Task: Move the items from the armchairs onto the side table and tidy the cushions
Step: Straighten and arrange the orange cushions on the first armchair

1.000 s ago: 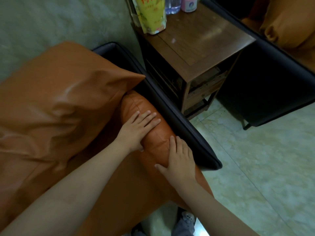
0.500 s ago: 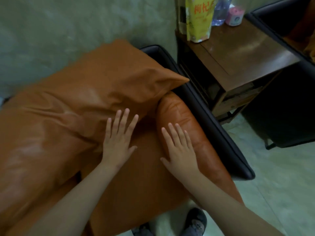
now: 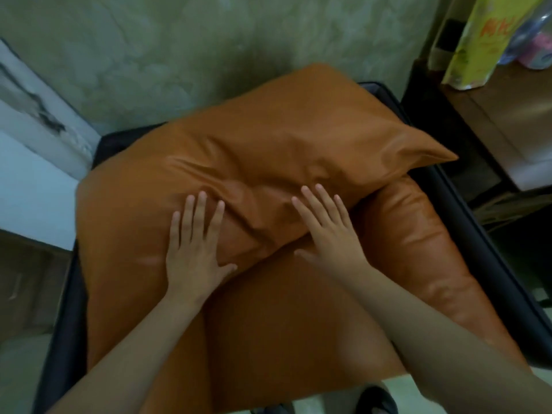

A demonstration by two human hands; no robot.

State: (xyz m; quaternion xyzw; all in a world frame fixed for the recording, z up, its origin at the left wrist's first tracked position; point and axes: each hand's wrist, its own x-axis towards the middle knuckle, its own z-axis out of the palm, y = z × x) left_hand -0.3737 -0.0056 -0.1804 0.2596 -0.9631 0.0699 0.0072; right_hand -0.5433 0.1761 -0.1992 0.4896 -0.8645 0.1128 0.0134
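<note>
A big orange leather back cushion (image 3: 283, 144) leans at the rear of the black-framed armchair (image 3: 466, 222). My left hand (image 3: 194, 243) lies flat on its lower left part, fingers spread. My right hand (image 3: 328, 231) presses flat on its lower right edge, fingers apart, holding nothing. Below them is the orange seat cushion (image 3: 283, 339). An orange armrest cushion (image 3: 418, 243) runs along the chair's right side. The wooden side table (image 3: 513, 115) stands at the upper right with a yellow packet (image 3: 478, 40), a clear bottle (image 3: 525, 28) and a pink item (image 3: 537, 55) on it.
A green mottled wall (image 3: 179, 55) rises behind the chair. A pale panel (image 3: 33, 150) leans at the left. Dark shoes (image 3: 376, 401) show at the bottom edge on the light floor.
Both hands left the right armrest cushion and moved left onto the back cushion. The view swung left, so the side table slid to the frame's right edge.
</note>
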